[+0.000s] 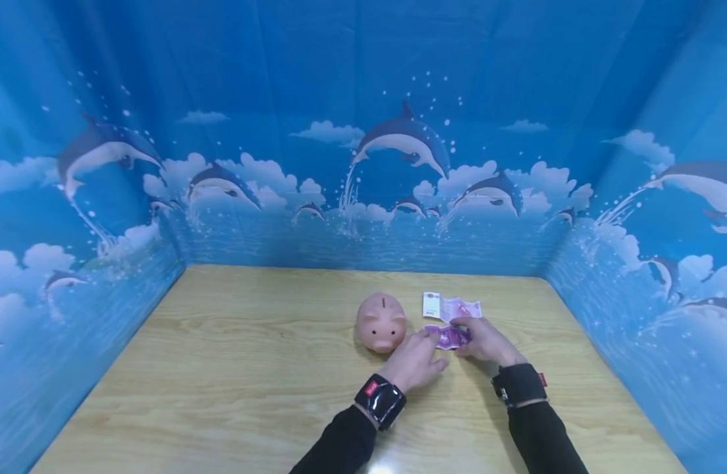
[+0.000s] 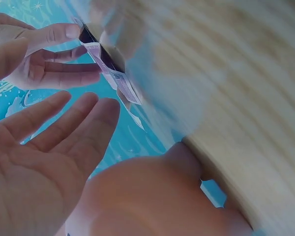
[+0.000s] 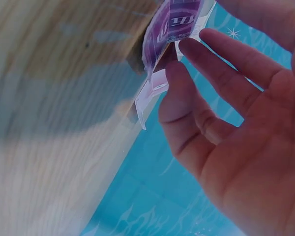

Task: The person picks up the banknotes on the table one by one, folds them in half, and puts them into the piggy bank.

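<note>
My right hand (image 1: 488, 342) holds the right end of a creased purple banknote (image 1: 448, 336), thumb and fingers at its edge. In the right wrist view this banknote (image 3: 169, 29) stands bent up from the tabletop. The left hand (image 1: 413, 363) reaches in from the other side, its fingertips close to the banknote's left end. Those fingers (image 2: 83, 123) are extended and hold nothing in the left wrist view. A pink piggy bank (image 1: 380, 319) stands just left of the banknotes, slot on top, snout towards me. Behind the purple one lies a second, paler pink-and-white banknote (image 1: 463, 309).
The wooden table (image 1: 233, 368) carries these things near its far right part. A blue curtain (image 1: 292, 158) printed with dolphins and clouds closes off the back and both sides. Each wrist wears a black band (image 1: 519, 385).
</note>
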{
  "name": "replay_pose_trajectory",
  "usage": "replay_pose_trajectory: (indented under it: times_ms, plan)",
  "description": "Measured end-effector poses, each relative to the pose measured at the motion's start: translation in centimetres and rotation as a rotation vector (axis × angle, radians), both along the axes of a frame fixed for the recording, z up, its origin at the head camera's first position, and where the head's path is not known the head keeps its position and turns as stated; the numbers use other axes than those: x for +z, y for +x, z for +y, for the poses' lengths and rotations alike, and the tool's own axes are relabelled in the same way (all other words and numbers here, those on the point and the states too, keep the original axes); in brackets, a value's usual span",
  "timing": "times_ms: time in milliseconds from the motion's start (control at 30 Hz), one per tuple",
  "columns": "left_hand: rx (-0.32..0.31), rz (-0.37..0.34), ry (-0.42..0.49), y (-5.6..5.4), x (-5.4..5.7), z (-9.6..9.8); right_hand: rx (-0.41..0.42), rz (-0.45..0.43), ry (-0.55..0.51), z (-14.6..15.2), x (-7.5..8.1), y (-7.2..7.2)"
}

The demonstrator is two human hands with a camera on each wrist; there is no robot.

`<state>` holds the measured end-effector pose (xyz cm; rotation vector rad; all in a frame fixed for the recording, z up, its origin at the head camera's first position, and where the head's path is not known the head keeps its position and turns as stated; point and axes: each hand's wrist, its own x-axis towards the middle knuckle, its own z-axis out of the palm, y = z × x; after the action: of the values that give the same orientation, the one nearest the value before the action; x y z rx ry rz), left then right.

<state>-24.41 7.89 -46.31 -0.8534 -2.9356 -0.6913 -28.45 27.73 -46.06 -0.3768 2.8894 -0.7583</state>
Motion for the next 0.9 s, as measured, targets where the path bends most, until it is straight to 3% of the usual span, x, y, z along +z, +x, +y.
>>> replay_pose_trajectory:
  times_ms: [500,667,900]
  plan:
    - [0.016,-0.007,0.006,0.3,-0.1,0.2,0.030,0.029,0.026,-0.4,0.0,-0.1]
    - [0.026,-0.055,0.043,0.4,0.0,0.1,0.015,0.032,0.044,-0.5,0.4,-0.2]
    - [0.044,-0.091,0.129,0.3,0.1,0.1,0.017,0.042,-0.086,-0.9,1.2,0.0]
